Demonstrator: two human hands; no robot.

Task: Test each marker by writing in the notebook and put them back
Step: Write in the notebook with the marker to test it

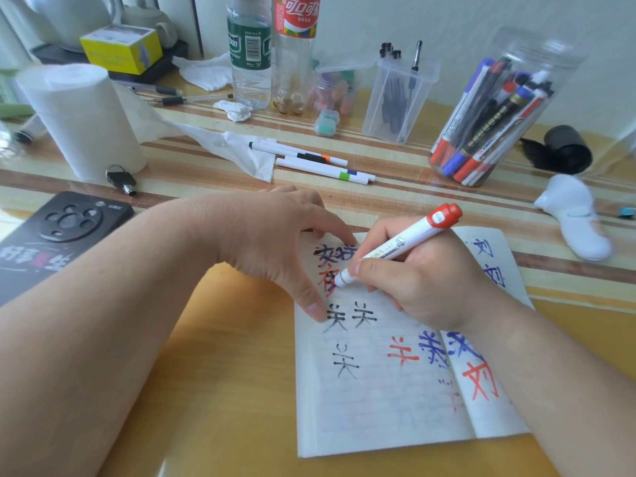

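Centre of frame: my right hand [423,280] holds the red-capped marker [402,246], fingers clamped round its barrel, tip on the left page of the open notebook [378,407]. My left hand [272,242] presses that page's upper left edge, fingers apart. Upper right: marker jar [495,108] on the surface [223,390].

You're at a cluttered home desk: kettle [69,18] and teapot [151,18] far left, drink bottles [296,46], tissue roll [82,118].
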